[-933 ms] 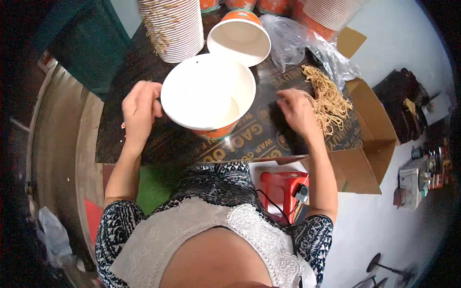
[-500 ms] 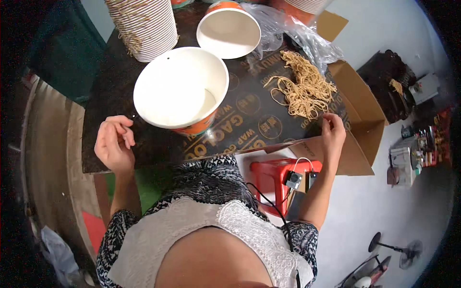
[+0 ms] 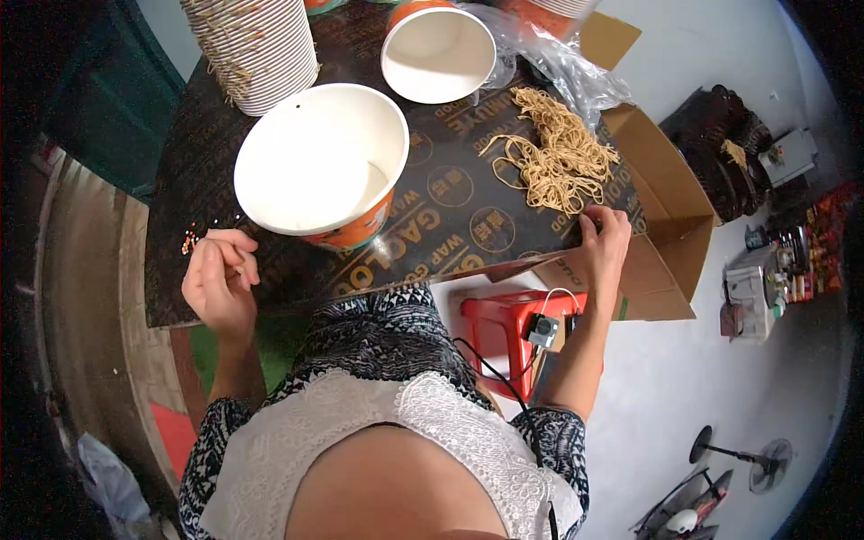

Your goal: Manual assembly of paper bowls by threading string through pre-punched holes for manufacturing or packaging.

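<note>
My left hand rests at the near left of the table, its fingers curled together. Whatever they may pinch is too small to make out. Beside its fingertips lie several tiny coloured beads. At the near right edge my right hand has its thumb and forefinger pressed together, just below a loose heap of tan string. Whether a strand is between them is hidden. Between my hands stands a large white-lined paper bucket with an orange printed outside, its mouth tipped toward me.
A tall stack of paper buckets with string along its rims stands far left. Another bucket lies on its side behind, near clear plastic wrapping. An open cardboard box adjoins the right edge; a red stool stands below.
The whole view has shifted slightly. My left hand has moved a little right against the table, so the beads beside it now show. My right hand stays by the string.
</note>
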The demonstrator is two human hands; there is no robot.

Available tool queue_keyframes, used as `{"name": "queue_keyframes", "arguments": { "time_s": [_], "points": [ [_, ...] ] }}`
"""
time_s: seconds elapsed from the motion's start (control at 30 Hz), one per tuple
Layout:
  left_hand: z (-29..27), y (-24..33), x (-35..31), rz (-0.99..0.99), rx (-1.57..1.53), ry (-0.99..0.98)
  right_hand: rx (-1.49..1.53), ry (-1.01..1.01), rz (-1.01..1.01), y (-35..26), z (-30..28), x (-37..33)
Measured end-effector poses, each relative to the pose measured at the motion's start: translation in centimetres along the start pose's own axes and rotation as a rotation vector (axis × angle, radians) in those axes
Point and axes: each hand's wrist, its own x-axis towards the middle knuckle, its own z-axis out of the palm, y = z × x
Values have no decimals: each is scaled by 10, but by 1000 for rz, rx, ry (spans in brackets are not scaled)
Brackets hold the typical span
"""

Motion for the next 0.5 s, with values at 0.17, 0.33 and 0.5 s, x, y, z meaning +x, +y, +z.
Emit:
{"name": "queue_keyframes", "arguments": {
  "time_s": [0.17, 0.33, 0.5],
  "points": [
    [3, 0, -4, -16, 33, -8, -110, 27, -65, 4, 13, 1],
    [13, 14, -11, -17, 59, -52, 223, 88, 4, -28, -19, 10],
    [42, 32, -24, -17, 23, -507, 337, 91, -166, -79, -48, 20]
  ]
}}
